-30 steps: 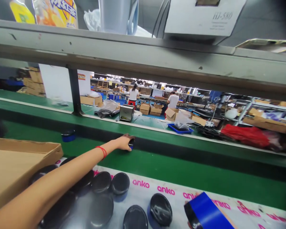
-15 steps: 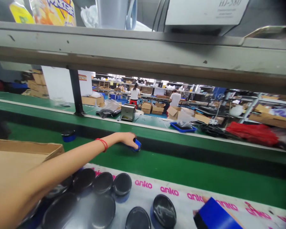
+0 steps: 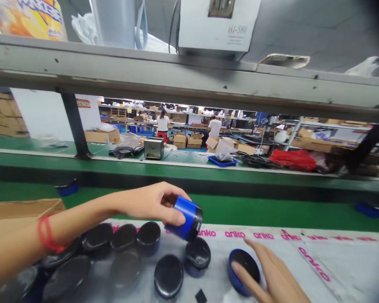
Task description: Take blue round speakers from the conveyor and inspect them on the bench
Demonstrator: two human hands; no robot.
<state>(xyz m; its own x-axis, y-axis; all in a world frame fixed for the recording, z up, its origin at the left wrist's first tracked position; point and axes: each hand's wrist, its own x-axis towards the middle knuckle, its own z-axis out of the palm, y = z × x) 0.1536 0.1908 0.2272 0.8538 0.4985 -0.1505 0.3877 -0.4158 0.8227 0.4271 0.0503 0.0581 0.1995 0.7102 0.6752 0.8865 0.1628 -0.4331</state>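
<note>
The left hand (image 3: 151, 204) is clamped on a tilted blue cylindrical speaker with black end (image 3: 185, 218); the right hand (image 3: 271, 275), fingers apart, touches another blue round speaker (image 3: 244, 269) on the surface (image 3: 303, 269).

Factory assembly hall. Evidence: green conveyor belt (image 3: 271, 210) running across the workstation; steel overhead shelf (image 3: 189, 84) carrying a machine marked HJ-580 (image 3: 219, 23); further benches behind with cardboard cartons (image 3: 186, 141), a blue parts tray (image 3: 222, 161), and two workers (image 3: 162, 124) standing at them.
</note>
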